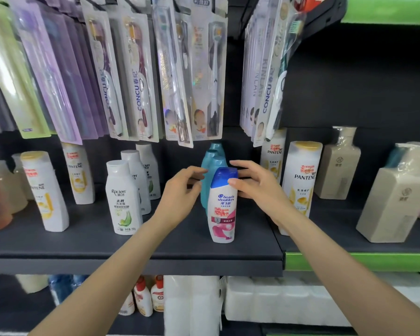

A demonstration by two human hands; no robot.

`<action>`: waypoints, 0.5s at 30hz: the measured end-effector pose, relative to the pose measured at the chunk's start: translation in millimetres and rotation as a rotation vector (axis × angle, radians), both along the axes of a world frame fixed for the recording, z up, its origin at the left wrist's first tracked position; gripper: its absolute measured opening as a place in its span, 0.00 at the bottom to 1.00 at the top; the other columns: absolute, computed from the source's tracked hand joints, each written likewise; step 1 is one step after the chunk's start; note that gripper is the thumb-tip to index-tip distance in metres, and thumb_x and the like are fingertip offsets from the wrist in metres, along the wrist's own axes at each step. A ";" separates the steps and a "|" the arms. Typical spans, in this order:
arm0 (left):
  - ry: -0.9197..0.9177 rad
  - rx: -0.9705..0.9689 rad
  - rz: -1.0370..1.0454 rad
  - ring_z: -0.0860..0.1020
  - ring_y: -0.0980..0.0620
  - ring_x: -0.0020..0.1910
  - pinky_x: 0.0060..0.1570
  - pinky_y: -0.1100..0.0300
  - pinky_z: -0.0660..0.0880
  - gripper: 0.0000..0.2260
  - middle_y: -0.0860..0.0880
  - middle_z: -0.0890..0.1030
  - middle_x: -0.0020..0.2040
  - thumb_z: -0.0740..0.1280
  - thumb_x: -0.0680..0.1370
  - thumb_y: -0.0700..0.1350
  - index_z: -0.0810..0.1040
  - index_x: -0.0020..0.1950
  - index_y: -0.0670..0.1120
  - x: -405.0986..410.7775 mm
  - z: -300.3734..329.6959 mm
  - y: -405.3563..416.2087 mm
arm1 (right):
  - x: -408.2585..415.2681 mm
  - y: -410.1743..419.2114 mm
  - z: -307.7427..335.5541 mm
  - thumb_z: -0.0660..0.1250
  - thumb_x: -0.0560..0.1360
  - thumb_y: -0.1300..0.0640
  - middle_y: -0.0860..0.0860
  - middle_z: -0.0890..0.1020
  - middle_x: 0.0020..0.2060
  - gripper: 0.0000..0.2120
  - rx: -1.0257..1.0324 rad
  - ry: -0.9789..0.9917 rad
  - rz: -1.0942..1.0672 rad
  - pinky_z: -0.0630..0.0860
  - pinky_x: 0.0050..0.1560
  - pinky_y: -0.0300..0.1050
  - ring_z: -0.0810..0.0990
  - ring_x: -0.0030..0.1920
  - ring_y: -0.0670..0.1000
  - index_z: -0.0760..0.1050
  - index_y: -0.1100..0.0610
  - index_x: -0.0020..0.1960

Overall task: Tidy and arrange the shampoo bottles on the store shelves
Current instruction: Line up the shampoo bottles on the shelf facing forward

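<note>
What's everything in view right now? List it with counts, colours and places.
Head & Shoulders bottle: 1, white, blue cap, shelf front centre.
Teal bottles: at least 2, behind it.
Racten bottles: 3, white, centre-left row.
Pantene bottles: at least 4, white, yellow caps, both sides.
Beige bottles: 2, right.
Toothbrush packs: many, hanging above.
Shelf: dark grey.
Left hand: by teal bottles.
Right hand: thumb on blue cap.
</note>
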State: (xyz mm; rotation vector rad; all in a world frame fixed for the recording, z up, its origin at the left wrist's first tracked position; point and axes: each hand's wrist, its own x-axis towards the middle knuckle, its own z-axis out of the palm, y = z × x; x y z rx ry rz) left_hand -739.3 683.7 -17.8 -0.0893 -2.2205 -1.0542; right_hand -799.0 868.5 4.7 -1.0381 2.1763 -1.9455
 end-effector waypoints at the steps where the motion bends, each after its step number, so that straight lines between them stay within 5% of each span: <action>1: 0.019 -0.032 0.009 0.76 0.56 0.54 0.50 0.74 0.70 0.16 0.50 0.78 0.56 0.60 0.78 0.35 0.75 0.62 0.49 -5.7 5.8 -2.3 | -0.8 -0.4 2.6 0.69 0.74 0.58 0.49 0.80 0.53 0.17 0.006 0.031 0.001 0.80 0.49 0.40 0.81 0.52 0.46 0.74 0.49 0.62; 7: -0.097 -0.335 -0.021 0.69 0.50 0.65 0.65 0.54 0.68 0.21 0.46 0.71 0.67 0.62 0.77 0.37 0.68 0.70 0.48 -33.9 29.7 -3.0 | -2.4 -1.4 11.2 0.68 0.74 0.63 0.46 0.81 0.50 0.10 0.041 0.107 0.035 0.81 0.48 0.43 0.82 0.51 0.48 0.78 0.54 0.53; 13: -0.045 -0.187 -0.078 0.75 0.55 0.54 0.50 0.72 0.69 0.14 0.52 0.76 0.55 0.68 0.75 0.40 0.71 0.59 0.47 -29.1 21.1 3.0 | -2.7 -2.4 8.3 0.68 0.74 0.63 0.47 0.82 0.50 0.09 0.006 0.064 0.039 0.82 0.47 0.44 0.83 0.50 0.46 0.78 0.53 0.52; 15: -0.053 -0.108 -0.081 0.76 0.54 0.52 0.48 0.67 0.74 0.14 0.52 0.76 0.53 0.68 0.75 0.38 0.69 0.57 0.47 -28.6 17.2 6.7 | -1.8 -2.7 8.6 0.68 0.74 0.63 0.47 0.82 0.50 0.09 0.012 0.060 0.034 0.82 0.46 0.43 0.83 0.49 0.44 0.78 0.53 0.53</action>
